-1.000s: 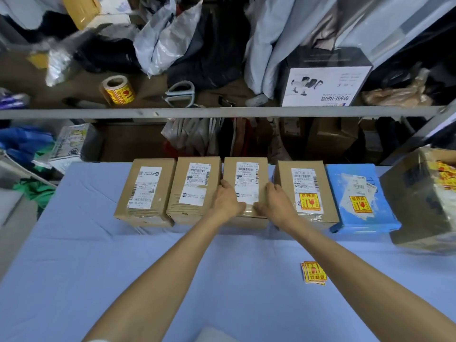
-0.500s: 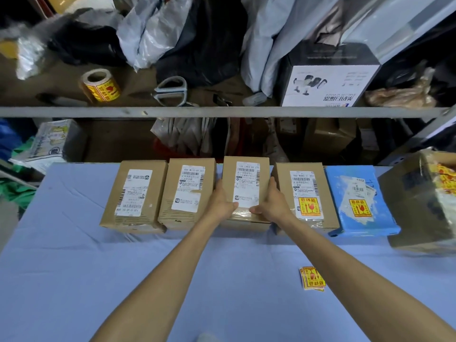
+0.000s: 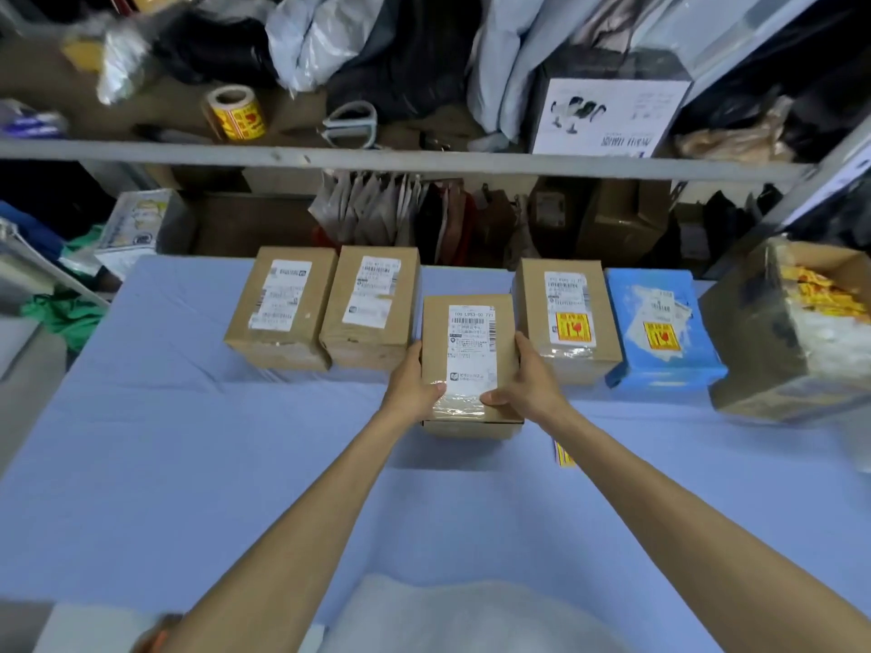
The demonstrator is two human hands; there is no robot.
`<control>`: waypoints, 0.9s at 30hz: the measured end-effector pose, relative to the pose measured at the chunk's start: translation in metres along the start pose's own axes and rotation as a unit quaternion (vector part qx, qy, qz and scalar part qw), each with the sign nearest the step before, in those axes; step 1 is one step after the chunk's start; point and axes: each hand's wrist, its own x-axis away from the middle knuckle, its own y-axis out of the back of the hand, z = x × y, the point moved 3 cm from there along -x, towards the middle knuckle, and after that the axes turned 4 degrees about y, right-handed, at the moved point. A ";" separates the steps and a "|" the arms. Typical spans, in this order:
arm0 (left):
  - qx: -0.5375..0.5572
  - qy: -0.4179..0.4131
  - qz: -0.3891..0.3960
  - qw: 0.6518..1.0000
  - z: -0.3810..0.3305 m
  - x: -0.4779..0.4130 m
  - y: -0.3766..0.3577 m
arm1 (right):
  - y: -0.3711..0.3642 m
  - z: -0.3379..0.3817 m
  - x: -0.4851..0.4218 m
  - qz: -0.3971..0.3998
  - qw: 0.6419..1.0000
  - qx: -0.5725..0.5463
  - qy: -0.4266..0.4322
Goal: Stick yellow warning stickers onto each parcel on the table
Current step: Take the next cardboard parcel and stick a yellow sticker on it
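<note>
Fingers (image 3: 522,340) of left hand (image 3: 412,386) and right hand (image 3: 530,386) grasp middle parcel (image 3: 469,341), now pulled forward

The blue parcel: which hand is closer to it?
Right. The right hand holds the right side of the middle brown box, toward the blue parcel; the left hand holds that box's left side, farther off.

middle parcel (image 3: 471,355) before parcel row (image 3: 372,304)

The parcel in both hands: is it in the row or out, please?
Out: the parcel sits nearer than its neighbours, leaving a gap.
</note>
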 end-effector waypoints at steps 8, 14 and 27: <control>-0.004 0.021 0.003 1.000 0.035 0.059 -0.029 | -0.006 -0.040 0.061 0.018 1.000 0.009 -0.011; -0.090 0.026 0.021 0.995 0.047 0.078 -0.045 | -0.005 -0.049 0.094 0.033 0.999 0.037 -0.007; -0.119 0.078 0.052 0.989 0.049 0.082 -0.048 | 0.008 -0.086 0.106 0.025 0.996 -0.071 -0.042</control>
